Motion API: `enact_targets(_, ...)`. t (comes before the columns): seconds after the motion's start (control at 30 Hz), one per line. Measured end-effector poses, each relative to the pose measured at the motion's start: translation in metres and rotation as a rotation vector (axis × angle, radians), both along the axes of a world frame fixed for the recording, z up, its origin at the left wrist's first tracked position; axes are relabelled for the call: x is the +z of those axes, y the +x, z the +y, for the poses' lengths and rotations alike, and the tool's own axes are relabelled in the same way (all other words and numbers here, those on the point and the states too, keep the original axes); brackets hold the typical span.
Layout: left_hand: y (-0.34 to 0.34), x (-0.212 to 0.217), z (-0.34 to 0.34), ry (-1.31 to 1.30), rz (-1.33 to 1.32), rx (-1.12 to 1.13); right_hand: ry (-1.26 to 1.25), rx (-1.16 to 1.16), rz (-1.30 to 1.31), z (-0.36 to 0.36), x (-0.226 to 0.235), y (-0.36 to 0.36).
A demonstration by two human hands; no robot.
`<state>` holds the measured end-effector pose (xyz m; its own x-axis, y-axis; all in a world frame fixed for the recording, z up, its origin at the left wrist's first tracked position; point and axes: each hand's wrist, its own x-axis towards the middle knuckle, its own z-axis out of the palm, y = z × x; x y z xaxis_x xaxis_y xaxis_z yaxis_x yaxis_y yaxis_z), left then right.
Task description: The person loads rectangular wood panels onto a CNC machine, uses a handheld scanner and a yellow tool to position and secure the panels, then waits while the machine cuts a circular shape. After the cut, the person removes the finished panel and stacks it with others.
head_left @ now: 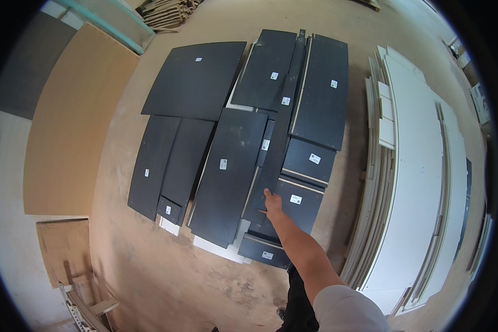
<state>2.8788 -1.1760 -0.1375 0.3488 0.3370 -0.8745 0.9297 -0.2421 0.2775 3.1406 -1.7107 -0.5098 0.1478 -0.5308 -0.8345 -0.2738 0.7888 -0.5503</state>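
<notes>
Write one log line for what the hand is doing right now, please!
right hand: fingertips on long dark strip | strip: lying across dark panels on floor | left hand: not in view

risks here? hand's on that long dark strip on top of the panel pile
1. The long dark strip lies across several overlapping dark panels; dragging it may scuff their faces or peel off a white label.
2. The right hand touches only its near end, so the far end could swing or tip.
3. The pile is uneven, and panels near the person's foot could slide.

Dark panels on floor — white boards right.
</notes>
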Motion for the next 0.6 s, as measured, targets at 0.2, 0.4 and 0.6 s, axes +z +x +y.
enact_targets(0.2, 0.052, 0.007, -0.03, 0.044, 0.014, -0.067, -0.014, -0.216, -0.087, -0.107, -0.008, 0.075)
enact_targets(0.4, 0.078, 0.001, -0.041, 0.061, 0.002, -0.15, -0.627, 0.379, 0.197, -0.116, -0.012, 0.071)
enact_targets(0.6, 0.108, -0.009, -0.052, 0.008, -0.058, -0.262, -0.422, 0.91, 0.146, 0.053, -0.011, -0.116)
